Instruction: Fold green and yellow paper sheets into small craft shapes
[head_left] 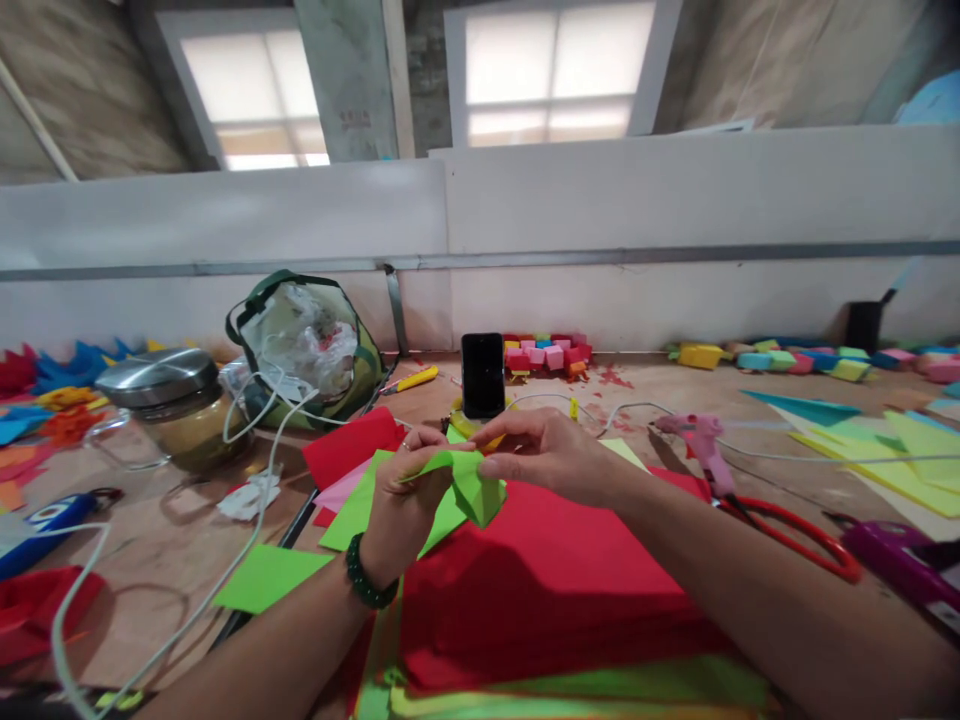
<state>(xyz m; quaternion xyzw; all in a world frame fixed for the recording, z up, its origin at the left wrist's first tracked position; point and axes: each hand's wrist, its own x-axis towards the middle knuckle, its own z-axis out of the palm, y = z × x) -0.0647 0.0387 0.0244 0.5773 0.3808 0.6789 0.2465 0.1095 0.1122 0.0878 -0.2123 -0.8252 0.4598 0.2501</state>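
Bright green folded paper (480, 497), thin and creased, is bent into a small pocket-like shape with crisp edges, held in the air above the worktop (180, 545). The left grip (405, 490) pinches it along one side, thumb and fingers closed on the sheet; the right grip (547, 455) takes the other side between thumb and fingertips, nearly closed. A dark green beaded bracelet (363, 578) circles the left wrist.

Just below lies a stack of flat, matte red paper (540, 580), with yellow-green sheets showing under its near edge. A loose green sheet (274, 578) rests to the left, flat and straight-edged. Beyond the hands, a glossy black phone (483, 375) stands upright; just behind it to the right sit small boxy paper pieces (547, 357) in red and pink.

Farther left are a glass jar (169, 400) with a brushed metal lid and a fabric bag (315, 350) stuffed with crinkled clear plastic. To the right, a pink plastic glue gun (703, 445) sits near red looped handles (814, 540).
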